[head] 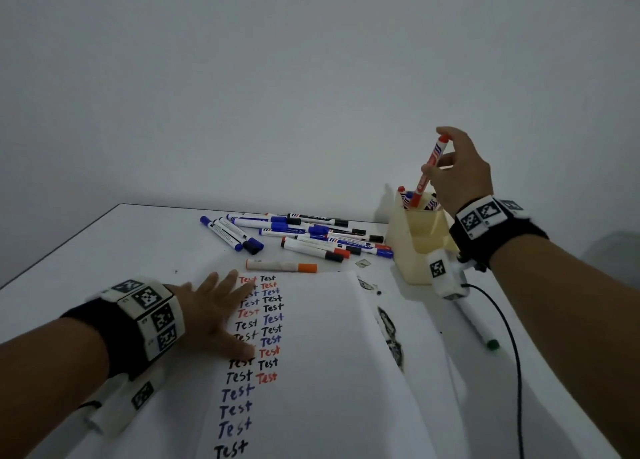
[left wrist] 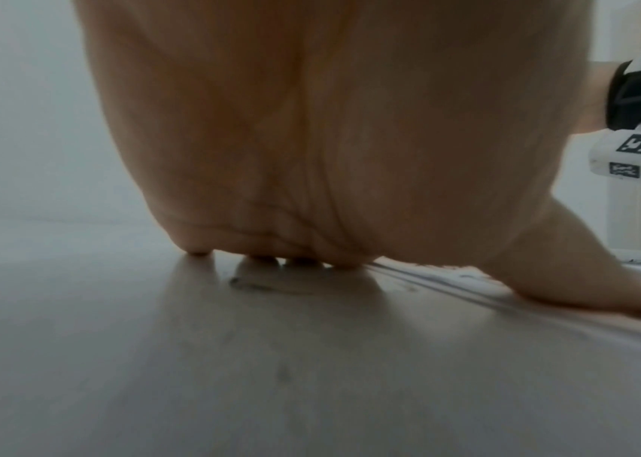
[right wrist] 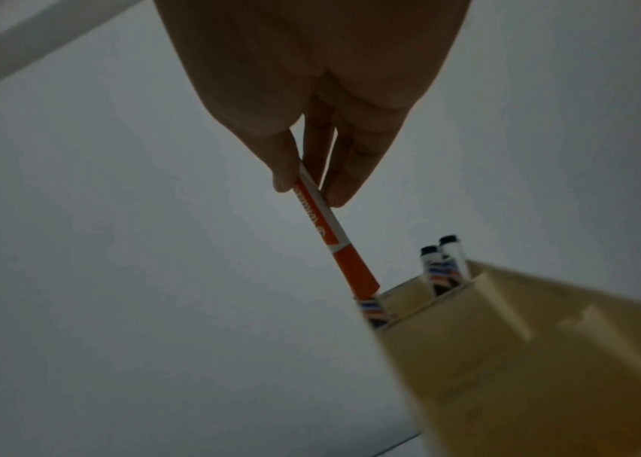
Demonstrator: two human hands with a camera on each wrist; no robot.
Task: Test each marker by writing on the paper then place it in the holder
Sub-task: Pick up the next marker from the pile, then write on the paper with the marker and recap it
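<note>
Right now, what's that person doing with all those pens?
They are testing markers. The right hand pinches a red marker and is lowering it, cap end down, into the yellow holder, where a few markers already stand. The left hand lies flat on the paper, which has "Test" written on it many times in black, blue and red. A pile of markers lies on the table behind the paper.
</note>
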